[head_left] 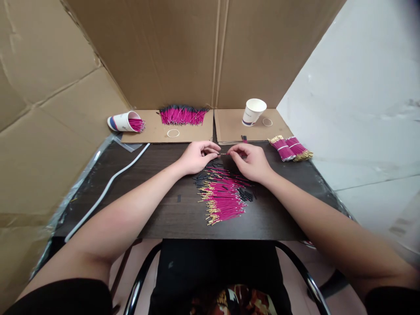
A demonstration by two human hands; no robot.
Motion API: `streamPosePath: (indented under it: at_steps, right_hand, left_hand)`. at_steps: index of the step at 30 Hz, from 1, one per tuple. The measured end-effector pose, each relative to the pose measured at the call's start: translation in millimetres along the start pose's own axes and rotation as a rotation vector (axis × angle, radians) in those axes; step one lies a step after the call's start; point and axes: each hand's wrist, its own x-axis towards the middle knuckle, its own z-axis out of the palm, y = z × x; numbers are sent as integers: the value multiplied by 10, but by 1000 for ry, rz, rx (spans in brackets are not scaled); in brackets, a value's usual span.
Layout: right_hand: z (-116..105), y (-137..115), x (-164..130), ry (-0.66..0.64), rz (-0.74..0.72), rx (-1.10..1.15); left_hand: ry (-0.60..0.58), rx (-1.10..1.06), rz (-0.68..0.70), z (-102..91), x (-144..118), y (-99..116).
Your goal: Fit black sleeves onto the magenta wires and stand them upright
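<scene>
Pink wire (224,153) pinched at both ends: left hand (197,156) grip closed, right hand (251,162) grip closed, above wire pile (223,197).

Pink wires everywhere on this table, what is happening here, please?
A person sits at a dark table. The left hand and right hand pinch one thin wire between them. Below lies a loose pile of pink wires with small black tubes. Two tied bundles rest at right; a tipped cup holds more wires.

A dark table (157,210) carries loose pink wires (223,199), cardboard sheets (193,129) and a white cable (108,186).
</scene>
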Motion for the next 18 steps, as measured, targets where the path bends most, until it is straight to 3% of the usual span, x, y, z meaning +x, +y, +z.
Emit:
streamPosePath:
  at_steps: [18]
  right_hand:
    - [10,-13,-8,19,-144,-43]
  left_hand:
    - [27,95,-12,15,-40,91]
